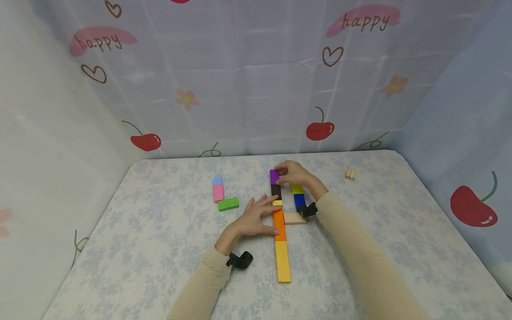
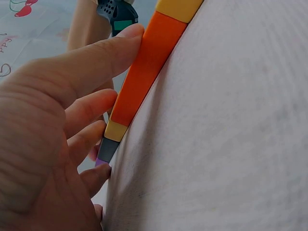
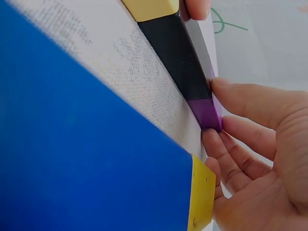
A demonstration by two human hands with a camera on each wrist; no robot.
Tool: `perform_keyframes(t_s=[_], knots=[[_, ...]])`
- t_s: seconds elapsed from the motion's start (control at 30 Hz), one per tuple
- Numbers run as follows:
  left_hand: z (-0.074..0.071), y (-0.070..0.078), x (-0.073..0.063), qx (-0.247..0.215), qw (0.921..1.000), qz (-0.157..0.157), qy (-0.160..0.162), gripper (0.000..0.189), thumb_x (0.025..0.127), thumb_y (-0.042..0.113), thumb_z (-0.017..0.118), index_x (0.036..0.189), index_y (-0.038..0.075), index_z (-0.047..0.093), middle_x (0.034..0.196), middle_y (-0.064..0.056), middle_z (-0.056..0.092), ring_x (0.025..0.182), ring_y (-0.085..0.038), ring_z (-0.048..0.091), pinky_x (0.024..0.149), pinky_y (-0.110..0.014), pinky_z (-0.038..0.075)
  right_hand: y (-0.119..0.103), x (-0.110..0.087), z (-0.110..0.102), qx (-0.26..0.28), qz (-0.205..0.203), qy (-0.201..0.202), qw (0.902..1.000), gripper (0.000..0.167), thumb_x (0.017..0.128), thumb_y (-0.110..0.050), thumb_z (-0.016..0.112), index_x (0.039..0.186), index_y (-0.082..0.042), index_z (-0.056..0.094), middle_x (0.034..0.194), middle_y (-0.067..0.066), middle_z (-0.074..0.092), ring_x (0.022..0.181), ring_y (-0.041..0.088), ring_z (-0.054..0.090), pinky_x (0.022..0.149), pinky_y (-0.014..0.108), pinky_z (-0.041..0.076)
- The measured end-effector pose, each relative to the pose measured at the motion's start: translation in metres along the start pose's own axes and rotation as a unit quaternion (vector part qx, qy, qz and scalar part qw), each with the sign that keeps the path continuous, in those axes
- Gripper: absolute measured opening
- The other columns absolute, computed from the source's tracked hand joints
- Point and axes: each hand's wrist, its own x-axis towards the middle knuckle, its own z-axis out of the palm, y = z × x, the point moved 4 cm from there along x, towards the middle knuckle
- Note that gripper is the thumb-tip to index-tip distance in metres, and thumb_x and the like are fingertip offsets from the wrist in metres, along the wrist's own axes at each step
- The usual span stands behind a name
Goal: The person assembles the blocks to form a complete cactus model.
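Observation:
A straight row of blocks runs away from me on the table: a long yellow block (image 1: 283,262), an orange block (image 1: 280,233), a small yellow block (image 1: 277,202), a black block (image 1: 276,192) and a purple block (image 1: 274,177). My left hand (image 1: 253,221) spreads along the row's left side, its thumb touching the orange block and its fingertips at the small yellow and black blocks. At the far end, my right hand (image 1: 295,172) pinches the purple block, thumb near the black block's seam and fingers (image 3: 219,149) at its outer end.
Right of the row lie a blue block (image 1: 299,201), a yellow block (image 1: 297,189) and a beige block (image 1: 294,218). To the left are green (image 1: 228,204), pink (image 1: 218,193) and light blue blocks (image 1: 217,180). Small wooden pieces (image 1: 350,174) lie far right. A printed curtain (image 1: 248,102) hangs behind.

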Motion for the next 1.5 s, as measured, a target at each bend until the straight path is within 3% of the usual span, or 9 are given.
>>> perform_keyframes(t_s=[0.47, 0.73, 0.97, 1.17, 1.5], knots=[[0.002, 0.000, -0.001, 0.003, 1.0000, 0.004, 0.006, 0.071, 0.081, 0.036, 0.080, 0.143, 0.016, 0.053, 0.162, -0.005, 0.026, 0.152, -0.033, 0.010, 0.118, -0.061, -0.005, -0.005, -0.007, -0.001, -0.024, -0.003, -0.011, 0.9996, 0.055, 0.090, -0.016, 0.070, 0.139, -0.001, 0.052, 0.133, 0.020, 0.055, 0.122, 0.035, 0.056, 0.103, 0.048, 0.046], [0.003, 0.000, 0.000, 0.003, 1.0000, 0.003, 0.006, 0.071, 0.081, 0.036, 0.079, 0.143, 0.016, 0.053, 0.162, -0.005, 0.026, 0.152, -0.034, 0.010, 0.118, -0.062, -0.005, -0.011, -0.025, -0.018, -0.027, -0.037, 0.011, 0.9989, 0.056, 0.090, -0.018, 0.070, 0.140, -0.003, 0.052, 0.142, 0.019, 0.048, 0.123, 0.036, 0.056, 0.100, 0.052, 0.048], [0.003, 0.001, 0.000, 0.006, 1.0000, -0.001, 0.004, 0.071, 0.080, 0.037, 0.080, 0.142, 0.016, 0.053, 0.162, -0.004, 0.026, 0.152, -0.033, 0.010, 0.119, -0.061, -0.004, 0.004, -0.056, -0.032, -0.003, -0.064, 0.083, 0.9945, 0.054, 0.090, -0.016, 0.070, 0.139, -0.002, 0.052, 0.139, 0.020, 0.051, 0.119, 0.039, 0.056, 0.101, 0.056, 0.046], [0.002, 0.001, -0.001, 0.005, 1.0000, 0.002, 0.007, 0.071, 0.080, 0.036, 0.080, 0.142, 0.016, 0.054, 0.162, -0.004, 0.026, 0.152, -0.032, 0.010, 0.119, -0.060, -0.005, 0.030, -0.089, -0.041, 0.036, -0.045, 0.148, 0.9873, 0.053, 0.090, -0.016, 0.070, 0.139, -0.004, 0.054, 0.138, 0.017, 0.051, 0.118, 0.040, 0.055, 0.098, 0.055, 0.045], [0.002, -0.002, 0.001, 0.008, 0.9999, -0.003, 0.010, 0.071, 0.079, 0.036, 0.081, 0.142, 0.018, 0.053, 0.162, -0.001, 0.025, 0.153, -0.029, 0.009, 0.120, -0.057, -0.006, 0.070, -0.129, -0.089, 0.038, -0.011, 0.281, 0.9589, 0.055, 0.092, -0.021, 0.069, 0.143, -0.008, 0.050, 0.140, 0.017, 0.048, 0.119, 0.035, 0.050, 0.092, 0.044, 0.041]])
